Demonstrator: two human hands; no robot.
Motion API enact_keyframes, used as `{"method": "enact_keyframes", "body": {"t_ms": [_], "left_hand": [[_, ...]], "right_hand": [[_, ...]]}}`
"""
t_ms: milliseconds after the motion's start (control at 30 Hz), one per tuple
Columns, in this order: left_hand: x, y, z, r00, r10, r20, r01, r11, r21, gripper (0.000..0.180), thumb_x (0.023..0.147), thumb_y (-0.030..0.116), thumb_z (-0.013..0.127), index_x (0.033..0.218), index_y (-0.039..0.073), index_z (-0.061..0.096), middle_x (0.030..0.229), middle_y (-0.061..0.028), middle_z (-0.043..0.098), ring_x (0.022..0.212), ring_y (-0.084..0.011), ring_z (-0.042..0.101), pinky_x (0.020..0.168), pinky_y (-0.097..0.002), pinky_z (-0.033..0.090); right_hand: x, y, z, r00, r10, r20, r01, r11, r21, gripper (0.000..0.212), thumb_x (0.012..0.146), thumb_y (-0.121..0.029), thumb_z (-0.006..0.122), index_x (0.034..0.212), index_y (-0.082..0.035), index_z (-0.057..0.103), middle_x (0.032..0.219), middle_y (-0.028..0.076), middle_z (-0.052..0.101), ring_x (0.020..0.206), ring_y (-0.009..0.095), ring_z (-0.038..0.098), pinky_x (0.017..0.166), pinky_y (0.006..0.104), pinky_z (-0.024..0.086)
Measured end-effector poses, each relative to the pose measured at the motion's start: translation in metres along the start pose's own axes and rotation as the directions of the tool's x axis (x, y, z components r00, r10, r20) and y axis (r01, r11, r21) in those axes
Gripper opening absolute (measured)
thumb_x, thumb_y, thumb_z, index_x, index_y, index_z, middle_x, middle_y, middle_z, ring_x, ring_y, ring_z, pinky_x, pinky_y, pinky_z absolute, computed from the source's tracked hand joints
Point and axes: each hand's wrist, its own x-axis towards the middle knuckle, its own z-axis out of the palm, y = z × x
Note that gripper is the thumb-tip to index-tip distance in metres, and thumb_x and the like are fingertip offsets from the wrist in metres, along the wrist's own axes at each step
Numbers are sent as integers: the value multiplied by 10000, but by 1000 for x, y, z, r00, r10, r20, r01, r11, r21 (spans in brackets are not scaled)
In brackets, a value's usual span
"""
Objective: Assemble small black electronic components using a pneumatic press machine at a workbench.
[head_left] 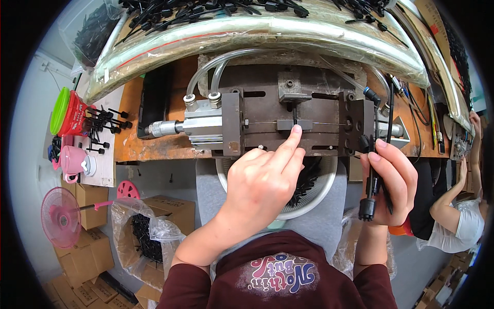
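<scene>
My left hand [265, 177] reaches over the front of a metal fixture [265, 77], its index finger stretched out and the other fingers bent. That fingertip touches a slim black piece [295, 114], which sits upright in a small grey block [309, 124] at the fixture's middle. Nothing shows gripped in this hand. On the right, my right hand [395, 180] is closed around several black plastic rods [369, 177] with knobbed ends, held upright beside the fixture's right bracket. Below my left hand, a white round basket [329, 195] in my lap holds more black pieces, partly hidden by the hand.
Air cylinders [203, 126] with clear hoses flank the fixture on the orange bench [126, 147]. A plastic-wrapped tray [257, 32] piled with black rods spans the back. A pink fan [62, 216] and bagged carton [154, 237] stand left. Another person [455, 221] works far right.
</scene>
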Motion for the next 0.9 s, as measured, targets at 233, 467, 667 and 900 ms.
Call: {"method": "enact_keyframes", "body": {"t_ms": [233, 467, 667, 900], "left_hand": [[12, 13, -3, 998, -27, 51, 28, 1000, -3, 261, 684, 125, 803, 921, 68, 709, 1175, -59, 690, 543, -179, 555, 557, -284, 476], [9, 15, 1, 995, -84, 50, 89, 992, -89, 252, 702, -3, 755, 947, 4, 696, 1146, -137, 691, 794, -236, 706, 648, -303, 550], [-6, 19, -16, 995, -62, 76, 79, 962, -261, 256, 720, -36, 757, 966, -50, 688, 1112, -170, 695, 799, -234, 707, 638, -267, 566], [-21, 37, -38, 956, -24, 291, 144, 906, -398, 374, 729, 6, 823, 1064, -29, 660, 968, -111, 684, 718, -140, 644, 627, -248, 511]], "right_hand": [[-6, 4, -18, 995, 37, 97, -38, 999, 11, 300, 761, 27, 694, 1053, -40, 715, 1079, 142, 677, 923, 244, 694, 750, 329, 591], [-13, 12, 5, 981, -126, -147, 146, 981, 132, 245, 786, -66, 658, 988, 69, 683, 1064, 224, 660, 731, 245, 688, 591, 303, 563], [-22, 6, 3, 968, -38, -247, 75, 987, 143, 229, 789, -33, 647, 997, 56, 675, 1068, 197, 665, 711, 245, 675, 575, 302, 543], [-31, 0, -4, 978, -19, -206, 42, 993, 109, 284, 787, -61, 633, 1052, 42, 653, 1128, 175, 648, 810, 233, 680, 654, 294, 562]]}}
